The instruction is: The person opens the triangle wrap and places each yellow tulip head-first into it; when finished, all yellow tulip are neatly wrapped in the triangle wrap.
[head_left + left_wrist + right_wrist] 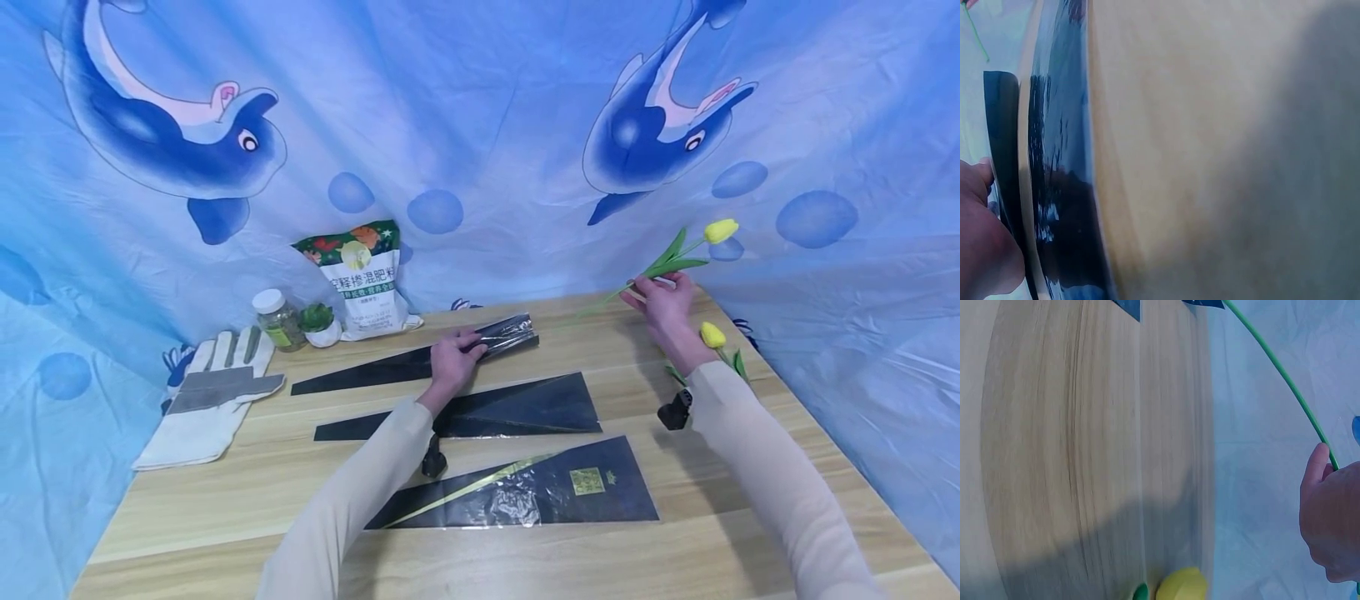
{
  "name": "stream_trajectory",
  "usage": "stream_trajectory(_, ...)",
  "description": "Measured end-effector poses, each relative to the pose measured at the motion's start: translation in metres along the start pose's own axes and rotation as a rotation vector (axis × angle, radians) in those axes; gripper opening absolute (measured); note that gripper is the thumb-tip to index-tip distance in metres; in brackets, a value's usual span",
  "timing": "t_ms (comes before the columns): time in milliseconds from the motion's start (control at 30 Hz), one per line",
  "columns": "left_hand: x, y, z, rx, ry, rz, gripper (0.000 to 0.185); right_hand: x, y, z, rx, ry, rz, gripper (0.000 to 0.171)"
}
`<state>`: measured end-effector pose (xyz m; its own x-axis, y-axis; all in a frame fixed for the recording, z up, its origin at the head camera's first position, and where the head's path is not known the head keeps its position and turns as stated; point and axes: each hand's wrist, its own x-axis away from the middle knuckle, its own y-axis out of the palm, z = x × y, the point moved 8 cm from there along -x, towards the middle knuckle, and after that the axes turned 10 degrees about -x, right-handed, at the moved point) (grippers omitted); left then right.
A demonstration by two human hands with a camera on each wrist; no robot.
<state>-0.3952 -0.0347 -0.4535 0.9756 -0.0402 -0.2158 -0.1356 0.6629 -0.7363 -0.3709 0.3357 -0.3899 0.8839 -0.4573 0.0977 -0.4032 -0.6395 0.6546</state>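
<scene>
In the head view, my right hand (667, 308) pinches the green stem of a yellow tulip (721, 232), its bloom up to the right. The stem (1285, 378) slants toward the farthest black flower sleeve (375, 368). My left hand (453, 358) grips this sleeve near its wide right end, which is raised and curved in the left wrist view. A second black sleeve (525, 408) lies flat under my left forearm. Nearest me is a third sleeve (600, 500) with a gold stripe and a gold square print.
Another yellow tulip (712, 335) lies under my right forearm. At the back left stand a fertilizer bag (367, 292), a small potted plant (322, 329) and a white-lidded jar (279, 321). White-grey gloves (202, 408) lie at the left edge. A blue dolphin curtain (480, 150) hangs behind.
</scene>
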Motion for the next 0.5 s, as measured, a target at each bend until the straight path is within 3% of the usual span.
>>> stream_trajectory(500, 0.001, -0.001, 0.002, 0.004, 0.033, 0.016, 0.027, 0.001, 0.007, 0.034, -0.058, 0.009, 0.011, 0.033)
